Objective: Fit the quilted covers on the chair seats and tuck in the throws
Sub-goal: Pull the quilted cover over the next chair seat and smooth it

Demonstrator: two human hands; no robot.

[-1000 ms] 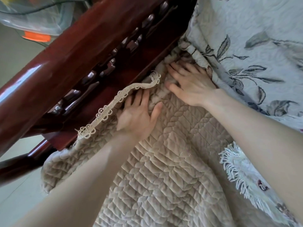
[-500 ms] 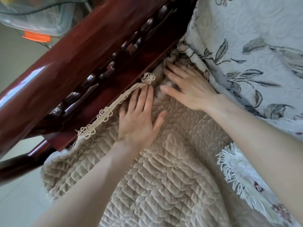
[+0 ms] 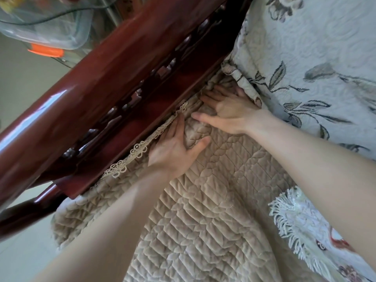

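Observation:
A beige quilted cover (image 3: pixel 203 220) lies on the chair seat, its lace trim (image 3: pixel 140 148) running along the dark red wooden armrest (image 3: pixel 114 78). My left hand (image 3: pixel 175 151) presses flat on the cover beside the trim, fingers straight and pushed toward the gap under the armrest. My right hand (image 3: pixel 230 110) presses flat on the bunched cover in the seat's back corner, fingertips against the edge of the floral quilted throw (image 3: pixel 305 58) that hangs over the chair back.
A white fringed floral cloth (image 3: pixel 301 226) lies on the seat at the lower right. Beyond the armrest stands a clear plastic container (image 3: pixel 50 31) with an orange clip (image 3: pixel 45 51). Pale floor shows at the left.
Both hands slid further toward the armrest and back corner, pushing the cover's edge in. The lace end now sits against the armrest rail instead of lying loose.

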